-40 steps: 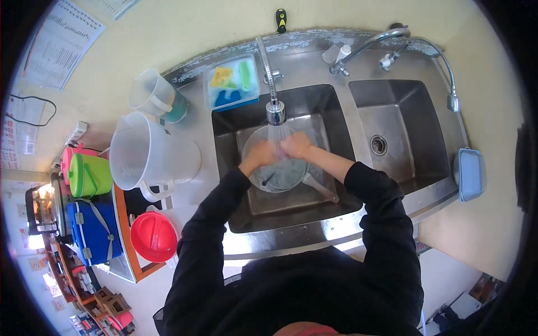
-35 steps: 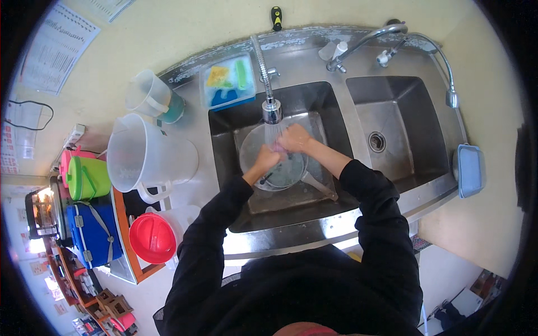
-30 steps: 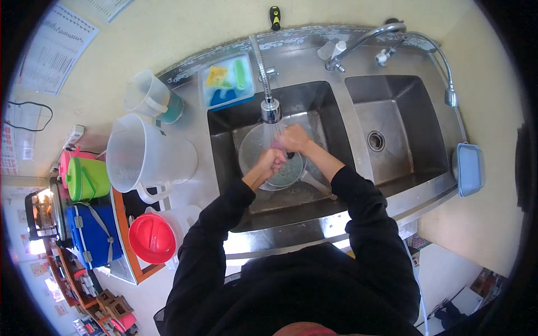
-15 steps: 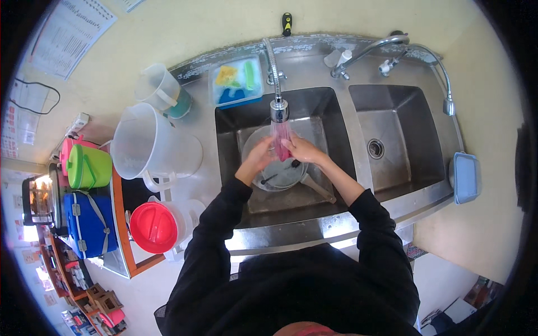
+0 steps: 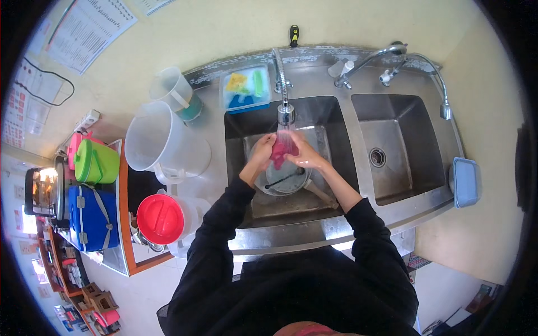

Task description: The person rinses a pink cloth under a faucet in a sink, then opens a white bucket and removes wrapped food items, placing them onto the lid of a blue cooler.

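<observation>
Under the spray of the tap head [image 5: 286, 116], both my hands hold a bright pink, soft-looking piece [image 5: 282, 150] whose kind I cannot make out. My left hand [image 5: 261, 153] grips its left side, fingers curled against it. My right hand [image 5: 306, 152] has its fingers and thumb around the right side. Below them in the left sink basin [image 5: 263, 214] stands a clear round vessel [image 5: 268, 190]. A thin black-ended utensil [image 5: 276, 182] lies across it. A pale, wide handle [image 5: 321, 195] sticks out toward the lower right, its other end hidden.
Left of the sink stand two translucent jugs [image 5: 148, 137] and a container with a red lid [image 5: 160, 219]. Behind the basin sits a tub [image 5: 246, 84] with sponges. A second basin [image 5: 392, 151] and taps are on the right, beside a light-blue tray [image 5: 465, 182].
The pink piece now shows more of its crumpled shape between my hands, and my right hand has turned around it. The whole view has shifted slightly.
</observation>
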`<state>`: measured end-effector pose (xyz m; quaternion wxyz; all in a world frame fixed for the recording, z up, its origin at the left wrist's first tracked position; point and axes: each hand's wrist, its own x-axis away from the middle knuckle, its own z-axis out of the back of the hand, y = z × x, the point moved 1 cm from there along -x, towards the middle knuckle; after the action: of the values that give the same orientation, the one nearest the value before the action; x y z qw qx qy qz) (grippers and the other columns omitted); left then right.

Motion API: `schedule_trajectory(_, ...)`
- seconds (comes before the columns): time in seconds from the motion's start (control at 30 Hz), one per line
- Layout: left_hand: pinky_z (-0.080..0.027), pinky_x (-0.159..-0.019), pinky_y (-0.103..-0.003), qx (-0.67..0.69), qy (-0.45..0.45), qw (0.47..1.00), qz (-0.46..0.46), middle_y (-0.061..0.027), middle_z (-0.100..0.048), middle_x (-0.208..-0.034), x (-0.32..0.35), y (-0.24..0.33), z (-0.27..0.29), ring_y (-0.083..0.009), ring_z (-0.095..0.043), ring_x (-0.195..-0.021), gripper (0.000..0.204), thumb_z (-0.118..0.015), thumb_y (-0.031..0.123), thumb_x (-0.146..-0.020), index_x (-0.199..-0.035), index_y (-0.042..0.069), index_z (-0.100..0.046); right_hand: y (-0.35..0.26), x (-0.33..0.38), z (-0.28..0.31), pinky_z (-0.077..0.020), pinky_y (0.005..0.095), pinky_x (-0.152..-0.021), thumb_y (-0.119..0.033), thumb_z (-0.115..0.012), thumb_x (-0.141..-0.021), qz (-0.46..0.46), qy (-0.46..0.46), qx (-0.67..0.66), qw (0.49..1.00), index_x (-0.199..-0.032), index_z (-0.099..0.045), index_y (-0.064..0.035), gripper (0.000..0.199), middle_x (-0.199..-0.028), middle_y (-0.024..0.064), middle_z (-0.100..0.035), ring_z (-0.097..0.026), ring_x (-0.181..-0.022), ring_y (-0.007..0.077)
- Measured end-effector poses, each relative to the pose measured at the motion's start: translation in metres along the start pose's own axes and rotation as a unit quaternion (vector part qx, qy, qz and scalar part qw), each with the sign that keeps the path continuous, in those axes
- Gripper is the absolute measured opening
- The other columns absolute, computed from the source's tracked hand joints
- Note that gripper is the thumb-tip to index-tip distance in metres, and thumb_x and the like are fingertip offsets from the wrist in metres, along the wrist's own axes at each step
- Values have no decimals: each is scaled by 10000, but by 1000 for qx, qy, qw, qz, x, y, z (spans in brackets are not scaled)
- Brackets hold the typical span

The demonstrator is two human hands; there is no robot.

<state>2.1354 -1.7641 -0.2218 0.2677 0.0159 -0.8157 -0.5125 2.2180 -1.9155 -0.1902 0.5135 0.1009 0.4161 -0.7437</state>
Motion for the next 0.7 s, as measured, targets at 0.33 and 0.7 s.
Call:
schedule_trajectory(0.33,-482,-661,-315,-526,-91,821,-200,-139,-659,-904,12,38,-12,-217,-637,-806,301,-661,211,-827,-1070,48,-597,26,1,20,-461,285,-648,-59,-615,-838,-176,6,-213,961,-912,-508,-14,137,-801,78,-586,-563,-717,148)
schedule_trajectory(0.7,-426,-566,-384,-549,-2,746,-377,-158,-536,-675,14,76,17,-300,-556,-618,313,-701,297,-782,-756,11,-576,42,-20,34,-425,289,-667,-326,-556,-915,-299,-44,-309,902,-974,-526,12,345,-849,38,-573,-503,-760,114)
